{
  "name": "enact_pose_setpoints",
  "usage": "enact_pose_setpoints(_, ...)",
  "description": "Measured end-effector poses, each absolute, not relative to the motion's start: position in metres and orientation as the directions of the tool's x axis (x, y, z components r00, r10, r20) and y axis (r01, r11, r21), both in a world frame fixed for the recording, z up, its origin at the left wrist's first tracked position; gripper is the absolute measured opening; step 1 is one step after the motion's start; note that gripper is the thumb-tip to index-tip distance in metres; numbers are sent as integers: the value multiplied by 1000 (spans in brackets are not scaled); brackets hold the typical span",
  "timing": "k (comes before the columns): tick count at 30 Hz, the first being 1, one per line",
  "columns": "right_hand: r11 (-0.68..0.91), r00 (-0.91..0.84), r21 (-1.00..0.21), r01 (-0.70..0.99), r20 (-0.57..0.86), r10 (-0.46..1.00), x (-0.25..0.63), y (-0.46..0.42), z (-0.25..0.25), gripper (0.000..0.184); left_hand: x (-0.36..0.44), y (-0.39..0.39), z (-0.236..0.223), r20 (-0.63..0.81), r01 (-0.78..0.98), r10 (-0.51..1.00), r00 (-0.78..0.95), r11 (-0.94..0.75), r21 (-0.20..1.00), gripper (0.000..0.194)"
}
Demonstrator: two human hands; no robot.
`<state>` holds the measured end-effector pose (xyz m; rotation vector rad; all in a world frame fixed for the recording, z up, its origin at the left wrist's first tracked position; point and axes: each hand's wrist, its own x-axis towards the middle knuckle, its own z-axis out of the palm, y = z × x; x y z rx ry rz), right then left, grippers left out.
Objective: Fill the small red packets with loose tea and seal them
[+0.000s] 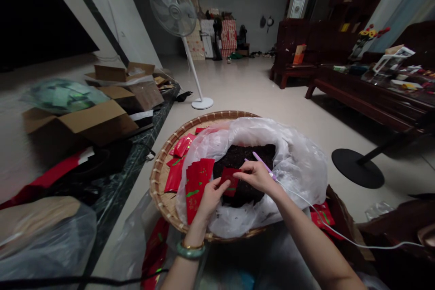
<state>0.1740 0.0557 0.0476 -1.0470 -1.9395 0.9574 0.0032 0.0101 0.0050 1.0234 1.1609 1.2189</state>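
Observation:
My left hand (214, 195) holds a small red packet (230, 182) between thumb and fingers. At the packet's upper edge, the fingertips of my right hand (256, 176) are pinched. A purple two-armed tool (260, 161), like a small hair straightener with a white cord, sits against my right hand; whether the palm grips it is hidden. Below is dark crumbly material (238, 156) in a white plastic bag (299, 167), set in a round woven tray (157, 181). A fan of red packets (197, 186) lies beside my left hand, and more flat red packets (175, 176) lie on the tray's left side.
Beyond the tray stands a white fan (202, 103). Open cardboard boxes (98, 118) are on the left ledge. A dark wooden table (370, 97) and a round black stand base (356, 167) are at right. The white cord (340, 231) runs rightward past more red packets (321, 215).

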Motion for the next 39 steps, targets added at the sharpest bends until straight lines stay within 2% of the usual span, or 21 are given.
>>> enact_pose_setpoints(4,397,-373,-855,334,267,889,172,52,48,27,4,9,5,-136,-248,991,-10,129,960,36)
enact_pose_setpoints(9,219,-301,-913,343,114,947,170,53,43,29,7,5,6,-236,-342,967,97,256,904,45)
enact_pose_setpoints(11,226,-271,-882,415,117,955,175,55,41,32,7,4,6,-268,-346,959,88,282,895,45)
enact_pose_setpoints(13,280,-215,-745,606,185,959,184,57,39,32,7,4,5,-288,-367,956,58,289,884,43)
enact_pose_setpoints(16,214,-160,-364,906,173,972,198,58,33,52,6,4,6,-317,-399,947,52,311,863,42)
enact_pose_setpoints(18,148,-131,-180,973,101,986,204,60,26,62,7,4,7,-331,-405,941,64,328,853,42)
enact_pose_setpoints(20,121,-114,-119,985,61,992,206,63,19,58,7,3,9,-332,-408,941,70,331,851,43)
enact_pose_setpoints(26,120,-113,-311,943,42,993,218,75,21,35,6,4,8,-306,-392,951,41,297,871,42)
enact_pose_setpoints(28,156,-157,-460,874,35,987,229,74,32,37,4,5,7,-297,-382,955,24,283,880,43)
enact_pose_setpoints(30,163,-236,-730,663,2,972,238,69,46,44,3,6,6,-287,-370,958,20,274,888,43)
enact_pose_setpoints(32,118,-342,-878,464,-55,938,243,62,60,51,3,7,6,-281,-350,959,31,274,896,43)
enact_pose_setpoints(36,115,-502,-902,416,-123,856,233,51,76,53,8,6,10,-275,-267,958,75,285,921,44)
enact_pose_setpoints(39,152,-524,-896,418,-101,846,219,50,75,47,11,5,12,-277,-194,956,101,292,936,44)
